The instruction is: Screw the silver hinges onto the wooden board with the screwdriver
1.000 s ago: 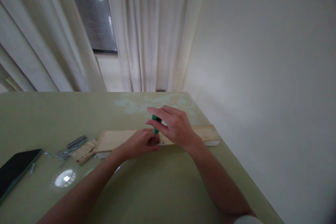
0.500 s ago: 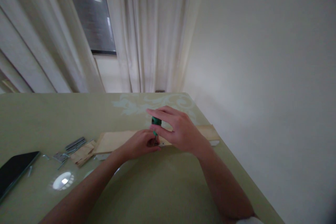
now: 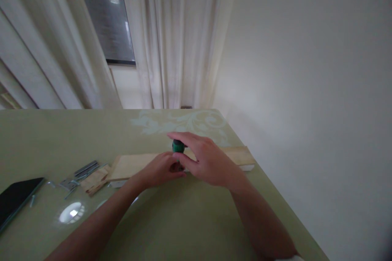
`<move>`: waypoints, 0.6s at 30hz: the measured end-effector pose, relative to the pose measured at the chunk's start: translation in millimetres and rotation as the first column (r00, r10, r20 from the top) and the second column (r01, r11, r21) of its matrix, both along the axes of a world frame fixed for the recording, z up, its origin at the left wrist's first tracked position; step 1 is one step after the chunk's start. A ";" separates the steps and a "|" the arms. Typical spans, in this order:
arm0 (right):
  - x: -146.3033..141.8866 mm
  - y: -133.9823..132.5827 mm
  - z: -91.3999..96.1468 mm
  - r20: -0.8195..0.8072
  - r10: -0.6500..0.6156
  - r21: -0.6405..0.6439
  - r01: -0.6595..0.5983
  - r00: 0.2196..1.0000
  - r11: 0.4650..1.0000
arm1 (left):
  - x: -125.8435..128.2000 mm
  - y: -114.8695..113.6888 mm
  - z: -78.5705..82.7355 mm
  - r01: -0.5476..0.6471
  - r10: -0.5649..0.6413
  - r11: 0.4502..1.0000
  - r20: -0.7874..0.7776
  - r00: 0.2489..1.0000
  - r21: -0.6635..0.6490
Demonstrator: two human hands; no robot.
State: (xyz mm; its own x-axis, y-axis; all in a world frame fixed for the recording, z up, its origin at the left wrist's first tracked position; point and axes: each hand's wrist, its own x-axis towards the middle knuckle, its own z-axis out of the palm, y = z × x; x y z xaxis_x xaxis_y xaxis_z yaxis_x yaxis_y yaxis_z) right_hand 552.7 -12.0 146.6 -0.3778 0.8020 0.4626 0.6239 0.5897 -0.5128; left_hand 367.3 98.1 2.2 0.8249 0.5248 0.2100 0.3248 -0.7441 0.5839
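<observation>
A long pale wooden board (image 3: pixel 134 164) lies flat across the green table (image 3: pixel 183 216). My right hand (image 3: pixel 208 159) is closed around a green-handled screwdriver (image 3: pixel 178 147) that stands upright on the board's near edge. My left hand (image 3: pixel 162 168) is curled at the foot of the screwdriver, its fingertips pinched around something small that I cannot make out. The two hands touch each other.
Left of the board lie a small wooden piece (image 3: pixel 94 180), flat metal brackets (image 3: pixel 87 168) and loose screws (image 3: pixel 32 200). A dark phone (image 3: pixel 15 202) sits at the table's left edge. Curtains (image 3: pixel 171 36) and a window (image 3: pixel 104 12) stand behind; a wall (image 3: pixel 306 89) runs along the right.
My right hand has sunk a little and turned on the screwdriver handle, its fingers now lower over the top. The left hand has stayed at the tip.
</observation>
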 end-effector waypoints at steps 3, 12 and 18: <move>0.8 6.0 -0.7 -0.147 0.016 -0.103 -0.031 0.989 0.994 | 0.7 -1.3 7.8 0.001 -0.002 0.999 -0.033 0.999 -0.033; -10.3 19.3 -11.1 -0.256 -0.241 -0.099 0.223 0.936 0.970 | 1.4 -3.9 20.8 -0.026 0.018 0.992 -0.073 0.997 -0.121; 5.0 7.0 4.7 -0.347 -0.078 -0.043 0.067 0.935 0.997 | 3.3 -6.2 20.6 -0.016 0.008 0.987 -0.047 0.999 -0.159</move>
